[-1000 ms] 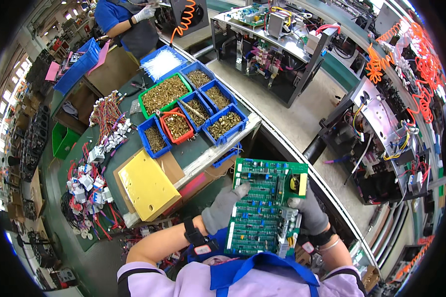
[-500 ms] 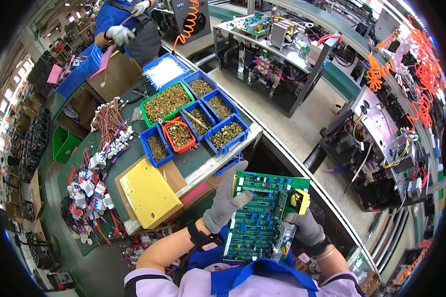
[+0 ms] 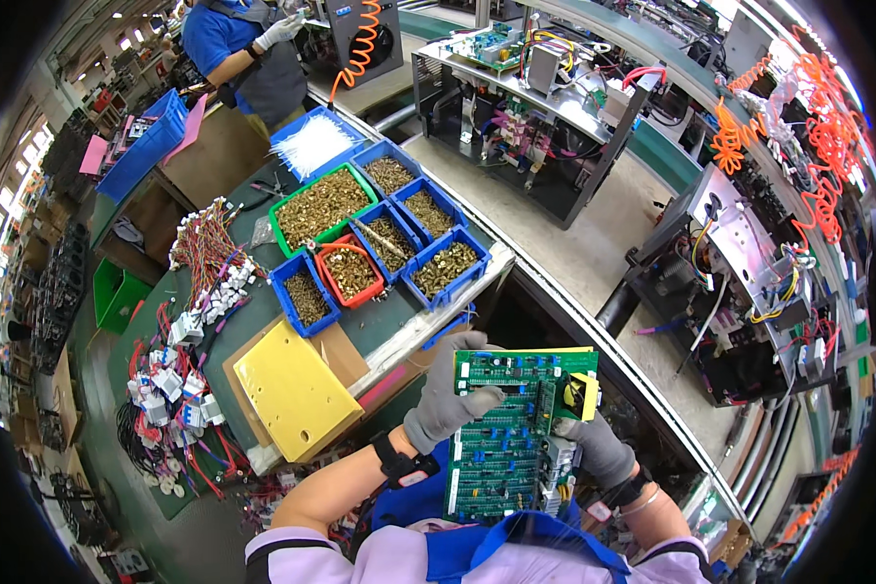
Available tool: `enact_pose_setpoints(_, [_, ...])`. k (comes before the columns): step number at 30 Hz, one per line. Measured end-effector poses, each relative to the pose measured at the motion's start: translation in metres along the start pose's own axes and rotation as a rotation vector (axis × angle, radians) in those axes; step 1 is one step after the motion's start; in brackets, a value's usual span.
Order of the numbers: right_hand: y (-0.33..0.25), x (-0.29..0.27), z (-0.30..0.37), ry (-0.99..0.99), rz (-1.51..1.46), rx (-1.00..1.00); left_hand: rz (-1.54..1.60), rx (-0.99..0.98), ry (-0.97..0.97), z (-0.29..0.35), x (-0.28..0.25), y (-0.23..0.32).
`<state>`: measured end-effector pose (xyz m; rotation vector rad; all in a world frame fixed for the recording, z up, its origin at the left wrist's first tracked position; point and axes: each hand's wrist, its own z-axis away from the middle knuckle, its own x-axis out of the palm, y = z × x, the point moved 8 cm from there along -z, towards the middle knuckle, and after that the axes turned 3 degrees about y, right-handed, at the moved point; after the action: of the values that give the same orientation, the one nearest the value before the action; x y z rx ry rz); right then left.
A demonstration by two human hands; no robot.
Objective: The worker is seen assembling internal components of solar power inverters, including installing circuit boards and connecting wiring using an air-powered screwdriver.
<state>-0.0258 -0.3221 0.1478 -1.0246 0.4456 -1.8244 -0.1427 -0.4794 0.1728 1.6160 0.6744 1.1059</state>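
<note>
A green circuit board (image 3: 496, 433), crowded with blue and black components, is held up in front of my chest. My left hand (image 3: 446, 397), in a grey glove, grips its upper left edge, with the thumb across the face and the other fingers at the edge or behind. On the right side, my gloved right hand (image 3: 602, 451) closes on the board's edge, just below a yellow transformer (image 3: 581, 396); some of its fingers are hidden behind the board. A yellow layer shows along the board's top edge.
Left of me, a green-topped table bears a yellow sheet panel (image 3: 295, 391), blue bins (image 3: 444, 270) of screws, a red bin (image 3: 350, 273), a green bin (image 3: 323, 206) and bundled wires (image 3: 209, 243). Ahead stands an open machine chassis (image 3: 545, 122). A co-worker (image 3: 248, 58) stands at the far left.
My left hand's raised fingers have curled in toward the board's edge. The board has tilted slightly, its top shifting left and down. The co-worker's arms have moved to the right.
</note>
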Motion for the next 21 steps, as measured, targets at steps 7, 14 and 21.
enact_pose_setpoints(7, [0.000, 0.012, 0.001, -0.038, -0.218, 0.047, 0.056, 0.105, -0.128, -0.014, 0.003, 0.010])
enact_pose_setpoints(14, [-0.007, 0.015, 0.017, 0.088, -0.171, -0.001, 0.415, -0.123, -0.297, -0.024, 0.020, -0.006])
enact_pose_setpoints(21, [-0.018, -0.012, 0.026, 0.210, -0.125, -0.128, 0.032, -0.118, -0.321, -0.039, 0.041, -0.023])
